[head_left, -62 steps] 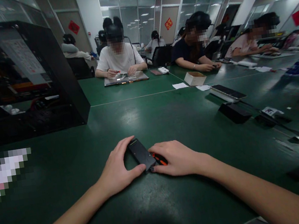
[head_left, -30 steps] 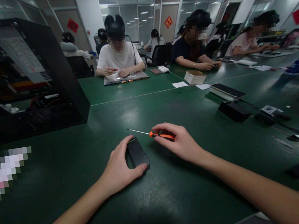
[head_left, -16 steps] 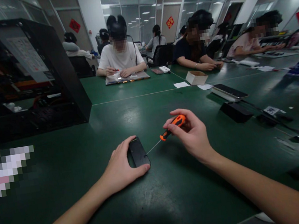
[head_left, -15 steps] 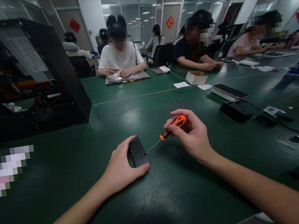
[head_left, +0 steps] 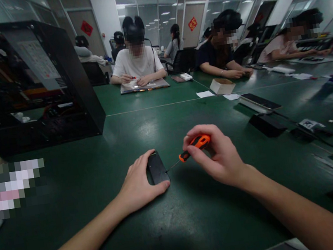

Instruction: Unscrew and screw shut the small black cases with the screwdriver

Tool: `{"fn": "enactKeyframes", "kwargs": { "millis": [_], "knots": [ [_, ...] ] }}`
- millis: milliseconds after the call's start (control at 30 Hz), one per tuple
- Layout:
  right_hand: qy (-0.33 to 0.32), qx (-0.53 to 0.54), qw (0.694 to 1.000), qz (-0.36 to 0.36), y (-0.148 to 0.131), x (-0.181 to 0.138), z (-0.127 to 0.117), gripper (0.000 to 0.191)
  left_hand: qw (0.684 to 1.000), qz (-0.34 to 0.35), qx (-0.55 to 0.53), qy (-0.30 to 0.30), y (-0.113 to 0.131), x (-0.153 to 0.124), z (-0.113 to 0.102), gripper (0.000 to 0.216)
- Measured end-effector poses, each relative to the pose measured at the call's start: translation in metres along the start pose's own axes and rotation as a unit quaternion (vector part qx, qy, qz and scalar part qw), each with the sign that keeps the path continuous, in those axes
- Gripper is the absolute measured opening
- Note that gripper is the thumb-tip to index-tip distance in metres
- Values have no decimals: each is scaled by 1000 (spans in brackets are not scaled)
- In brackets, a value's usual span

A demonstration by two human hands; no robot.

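On the green tabletop (head_left: 180,219) lies a flat black rectangular device (head_left: 158,168) that looks like a phone-sized case. My left hand (head_left: 140,183) grips it from the left, thumb at its near end and fingers at its far end. My right hand (head_left: 216,155) is closed around the orange and black handle of a screwdriver (head_left: 199,141). The thin shaft slants down to the left, and its tip meets the device's right side near the edge. Whether the tip sits in a screw is too small to tell.
An opened black computer case (head_left: 82,91) stands at the left. To the right are a small open box (head_left: 222,86), a phone on a white box (head_left: 260,102), a black block (head_left: 267,125) and cables. Across the table a person in a white shirt (head_left: 138,64) works on a flat panel.
The view has shifted slightly. My right hand has turned and lowered the screwdriver handle a little, so the shaft lies flatter. My left hand keeps its hold on the black device.
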State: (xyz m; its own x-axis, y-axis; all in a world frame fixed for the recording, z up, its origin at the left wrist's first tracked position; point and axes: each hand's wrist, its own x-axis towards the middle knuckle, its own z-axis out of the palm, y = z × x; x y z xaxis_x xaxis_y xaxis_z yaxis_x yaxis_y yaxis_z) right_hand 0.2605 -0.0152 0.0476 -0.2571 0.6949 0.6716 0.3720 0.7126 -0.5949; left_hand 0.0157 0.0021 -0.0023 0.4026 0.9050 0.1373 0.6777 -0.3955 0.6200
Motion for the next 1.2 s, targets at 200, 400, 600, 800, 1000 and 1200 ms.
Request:
{"fn": "enactKeyframes", "kwargs": {
  "millis": [200,400,600,800,1000,1200],
  "knots": [
    [-205,-123,970,-35,-49,60,-8,8,1000,6,6,0,-2,0,1,89],
    [-258,-350,901,2,-69,94,11,33,999,29,27,6,-7,0,-2,79],
    [-334,-297,893,-49,-72,95,-3,10,998,53,30,-11,-21,0,0,91],
    [-374,-294,879,-27,-77,92,-19,21,993,107,18,-43,-33,0,-3,104],
    [-417,-197,884,-78,-75,96,-23,24,987,136,-2,-82,-36,4,-11,111],
    [-456,-170,871,-70,-85,92,-25,17,991,128,0,-48,-28,8,-11,93]
  ]
}}
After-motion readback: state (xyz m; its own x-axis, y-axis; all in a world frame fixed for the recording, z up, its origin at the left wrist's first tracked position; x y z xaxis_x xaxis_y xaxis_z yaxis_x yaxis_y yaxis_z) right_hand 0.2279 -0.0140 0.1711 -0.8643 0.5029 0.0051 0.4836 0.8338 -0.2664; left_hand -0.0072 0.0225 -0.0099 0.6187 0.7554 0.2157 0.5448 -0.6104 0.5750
